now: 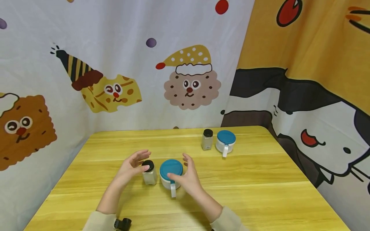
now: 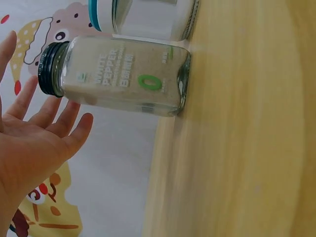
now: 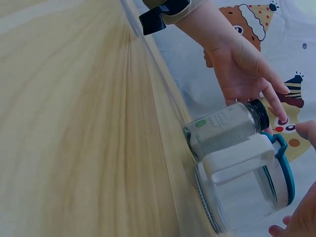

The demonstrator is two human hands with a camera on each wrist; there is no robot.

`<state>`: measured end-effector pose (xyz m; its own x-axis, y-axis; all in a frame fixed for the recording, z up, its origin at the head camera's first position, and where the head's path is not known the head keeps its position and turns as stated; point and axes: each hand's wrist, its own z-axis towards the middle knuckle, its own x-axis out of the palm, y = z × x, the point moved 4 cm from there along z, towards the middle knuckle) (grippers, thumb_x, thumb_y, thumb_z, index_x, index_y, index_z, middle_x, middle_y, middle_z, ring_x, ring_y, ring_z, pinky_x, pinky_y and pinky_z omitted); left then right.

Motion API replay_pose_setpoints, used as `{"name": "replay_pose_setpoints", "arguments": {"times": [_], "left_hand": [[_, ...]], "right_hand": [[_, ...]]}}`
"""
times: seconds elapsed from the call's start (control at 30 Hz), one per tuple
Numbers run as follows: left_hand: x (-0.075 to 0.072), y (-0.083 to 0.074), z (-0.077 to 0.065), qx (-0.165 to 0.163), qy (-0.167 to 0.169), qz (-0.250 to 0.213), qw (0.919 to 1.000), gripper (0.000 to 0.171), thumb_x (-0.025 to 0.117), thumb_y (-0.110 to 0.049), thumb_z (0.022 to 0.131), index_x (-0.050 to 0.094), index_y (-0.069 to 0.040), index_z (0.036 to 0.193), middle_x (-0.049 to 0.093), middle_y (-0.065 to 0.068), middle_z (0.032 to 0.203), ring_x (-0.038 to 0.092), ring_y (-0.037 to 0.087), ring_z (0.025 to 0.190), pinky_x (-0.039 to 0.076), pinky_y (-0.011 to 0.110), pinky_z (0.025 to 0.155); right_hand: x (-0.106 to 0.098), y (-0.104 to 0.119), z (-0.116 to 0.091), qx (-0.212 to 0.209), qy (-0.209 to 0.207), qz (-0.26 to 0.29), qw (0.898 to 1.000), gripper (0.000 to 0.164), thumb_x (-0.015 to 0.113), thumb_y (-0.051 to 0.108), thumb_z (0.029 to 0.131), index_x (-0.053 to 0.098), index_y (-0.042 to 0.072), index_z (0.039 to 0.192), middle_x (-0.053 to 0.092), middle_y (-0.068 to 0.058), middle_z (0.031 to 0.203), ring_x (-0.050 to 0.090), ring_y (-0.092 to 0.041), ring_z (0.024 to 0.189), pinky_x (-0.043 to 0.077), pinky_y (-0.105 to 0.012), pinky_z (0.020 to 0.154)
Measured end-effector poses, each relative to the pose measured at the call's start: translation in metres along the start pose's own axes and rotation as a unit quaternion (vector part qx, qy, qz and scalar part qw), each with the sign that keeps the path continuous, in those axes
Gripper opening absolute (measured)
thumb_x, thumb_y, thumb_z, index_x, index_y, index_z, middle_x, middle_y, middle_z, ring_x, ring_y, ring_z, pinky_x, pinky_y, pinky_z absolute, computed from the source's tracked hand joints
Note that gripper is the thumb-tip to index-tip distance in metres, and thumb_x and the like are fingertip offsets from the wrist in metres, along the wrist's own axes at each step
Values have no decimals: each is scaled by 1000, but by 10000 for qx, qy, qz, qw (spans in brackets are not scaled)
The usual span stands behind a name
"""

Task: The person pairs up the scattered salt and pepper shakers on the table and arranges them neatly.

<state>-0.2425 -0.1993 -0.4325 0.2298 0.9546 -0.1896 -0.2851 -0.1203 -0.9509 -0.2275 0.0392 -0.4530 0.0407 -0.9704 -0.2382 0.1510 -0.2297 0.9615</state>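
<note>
A square glass bottle of white pepper with a black screw cap stands upright on the wooden table; its label faces the camera in the left wrist view. Beside it, to the right, is a clear jar with a blue lid and a white handle toward the person. My left hand hovers at the bottle's left, fingers spread, its thumb overlapping the cap in the head view. Around the jar's right side my right hand is held with fingers apart, its thumb over the lid. In the right wrist view a gap separates that hand from the jar.
Farther back to the right stand a second black-capped bottle and a second blue-lidded jar. A printed cloth hangs behind the table and along its sides. A small black device sits at the left cuff.
</note>
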Motion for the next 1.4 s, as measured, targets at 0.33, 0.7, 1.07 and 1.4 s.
{"name": "replay_pose_setpoints", "arguments": {"times": [0.33, 0.7, 1.07, 1.4], "left_hand": [[5, -9, 2, 239, -122, 15, 9996, 57, 70, -5, 87, 46, -4, 139, 50, 19, 137, 44, 27, 126, 35, 24, 102], [10, -20, 7, 416, -221, 47, 9989, 58, 70, -1, 86, 45, -3, 139, 50, 19, 136, 45, 29, 126, 34, 34, 104], [18, -25, 15, 430, -110, -163, 9989, 61, 70, -1, 86, 43, -2, 141, 49, 18, 138, 42, 33, 128, 31, 41, 106], [24, -30, 20, 409, -115, -187, 9989, 61, 69, -3, 87, 43, -6, 142, 49, 16, 139, 41, 31, 129, 26, 51, 108]], "right_hand": [[-14, 2, 1, -62, -47, -77, 9999, 93, 85, 26, 74, 30, 13, 147, 37, -16, 142, 35, -38, 128, 35, -61, 96], [-31, 2, 1, -156, -85, -91, 9998, 93, 84, 24, 74, 29, 10, 147, 35, -17, 144, 34, -38, 130, 32, -65, 97], [-44, 5, 3, -171, -190, -163, 9995, 91, 85, 25, 74, 31, 14, 146, 35, -15, 144, 33, -37, 130, 29, -63, 101], [-58, 10, 7, -183, -394, -282, 9987, 90, 85, 22, 73, 33, 15, 145, 35, -14, 144, 33, -35, 131, 28, -60, 103]]}}
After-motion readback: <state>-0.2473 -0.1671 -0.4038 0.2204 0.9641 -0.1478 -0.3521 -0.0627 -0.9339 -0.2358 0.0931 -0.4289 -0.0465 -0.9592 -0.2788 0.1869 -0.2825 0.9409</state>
